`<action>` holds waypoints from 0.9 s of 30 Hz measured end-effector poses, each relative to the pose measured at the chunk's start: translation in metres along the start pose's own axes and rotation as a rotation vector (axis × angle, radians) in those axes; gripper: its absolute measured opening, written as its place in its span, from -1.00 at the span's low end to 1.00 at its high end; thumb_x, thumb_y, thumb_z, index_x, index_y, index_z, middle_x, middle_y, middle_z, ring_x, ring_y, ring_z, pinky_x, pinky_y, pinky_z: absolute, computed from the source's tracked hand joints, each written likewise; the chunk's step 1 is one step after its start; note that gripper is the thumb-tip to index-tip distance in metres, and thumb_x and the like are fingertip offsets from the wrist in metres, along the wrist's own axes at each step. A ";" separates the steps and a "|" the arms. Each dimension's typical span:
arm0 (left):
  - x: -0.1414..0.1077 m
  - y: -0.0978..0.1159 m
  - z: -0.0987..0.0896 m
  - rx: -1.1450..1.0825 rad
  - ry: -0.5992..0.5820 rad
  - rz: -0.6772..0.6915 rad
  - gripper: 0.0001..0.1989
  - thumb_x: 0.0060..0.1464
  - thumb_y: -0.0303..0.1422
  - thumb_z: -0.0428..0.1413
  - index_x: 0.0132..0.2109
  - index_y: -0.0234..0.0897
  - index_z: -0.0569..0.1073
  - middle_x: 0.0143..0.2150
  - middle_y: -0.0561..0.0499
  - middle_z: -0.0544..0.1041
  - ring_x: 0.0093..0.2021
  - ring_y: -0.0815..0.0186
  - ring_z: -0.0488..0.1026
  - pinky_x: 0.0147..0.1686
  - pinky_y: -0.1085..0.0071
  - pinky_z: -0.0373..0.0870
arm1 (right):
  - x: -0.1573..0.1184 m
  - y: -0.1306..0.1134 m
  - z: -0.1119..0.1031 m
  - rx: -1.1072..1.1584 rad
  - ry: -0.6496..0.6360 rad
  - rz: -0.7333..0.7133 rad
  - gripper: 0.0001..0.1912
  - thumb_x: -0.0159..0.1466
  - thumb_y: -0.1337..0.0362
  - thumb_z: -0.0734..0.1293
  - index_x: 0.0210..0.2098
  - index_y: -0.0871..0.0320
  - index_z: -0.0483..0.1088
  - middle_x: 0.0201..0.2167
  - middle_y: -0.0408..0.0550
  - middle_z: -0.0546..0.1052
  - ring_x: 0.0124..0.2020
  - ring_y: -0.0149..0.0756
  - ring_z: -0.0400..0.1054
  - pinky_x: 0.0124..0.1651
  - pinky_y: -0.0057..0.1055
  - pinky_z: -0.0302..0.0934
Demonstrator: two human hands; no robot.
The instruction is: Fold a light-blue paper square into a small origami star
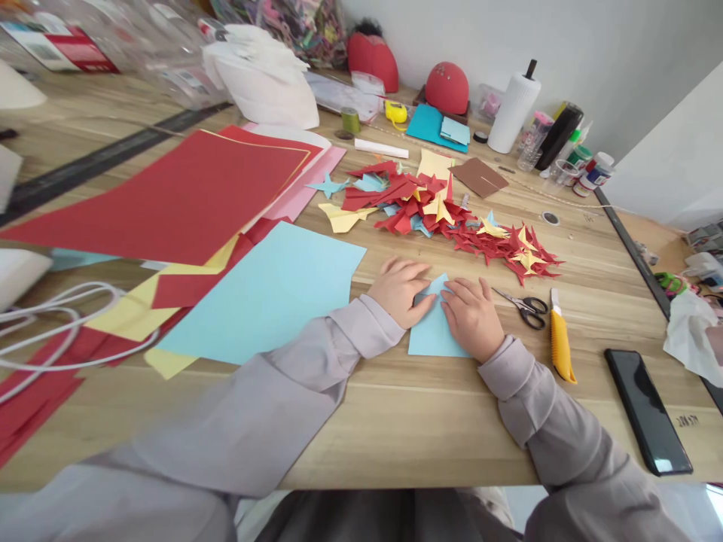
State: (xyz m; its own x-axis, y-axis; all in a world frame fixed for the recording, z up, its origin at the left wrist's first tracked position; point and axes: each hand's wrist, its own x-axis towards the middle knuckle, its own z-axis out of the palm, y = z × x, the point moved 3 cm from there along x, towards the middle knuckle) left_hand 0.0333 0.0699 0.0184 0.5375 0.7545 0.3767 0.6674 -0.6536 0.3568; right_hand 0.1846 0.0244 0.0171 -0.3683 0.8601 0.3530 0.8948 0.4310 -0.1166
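Observation:
A small light blue square of paper (432, 340) lies on the wooden table in front of me, its top part folded to a point. My left hand (400, 292) presses its left edge, thumb and index finger on the paper. On the right side, my right hand (474, 316) holds it down with bent fingers that hide part of the fold. Scissors (531, 309) with black handles lie just right of my right hand, and a yellow utility knife (559, 342) rests beyond them. A large light blue sheet (271, 297) is left of my left hand.
Red, yellow and blue cut paper stars (446, 211) are heaped behind my hands. Red sheets (186, 196) and white cable (62, 354) lie left. A phone (647, 410) is at right. Paint bottles (593, 175) and a paper towel roll (514, 113) stand at the back.

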 end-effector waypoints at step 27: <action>-0.005 0.007 0.001 0.038 0.044 -0.245 -0.80 -0.08 -0.27 0.12 -0.32 -0.32 0.45 0.22 -0.28 0.27 0.21 -0.12 0.17 0.15 -0.11 0.09 | 0.001 -0.001 -0.005 -0.031 -0.040 0.043 -0.71 0.36 0.28 0.15 -0.04 0.12 0.43 0.01 0.06 0.50 0.07 -0.17 0.30 0.26 0.00 -0.19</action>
State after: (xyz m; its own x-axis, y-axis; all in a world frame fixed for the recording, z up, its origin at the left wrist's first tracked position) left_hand 0.0361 0.0621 0.0180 0.3344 0.8864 0.3200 0.7945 -0.4478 0.4101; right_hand 0.1842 0.0230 0.0218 -0.3385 0.8880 0.3111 0.9172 0.3852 -0.1015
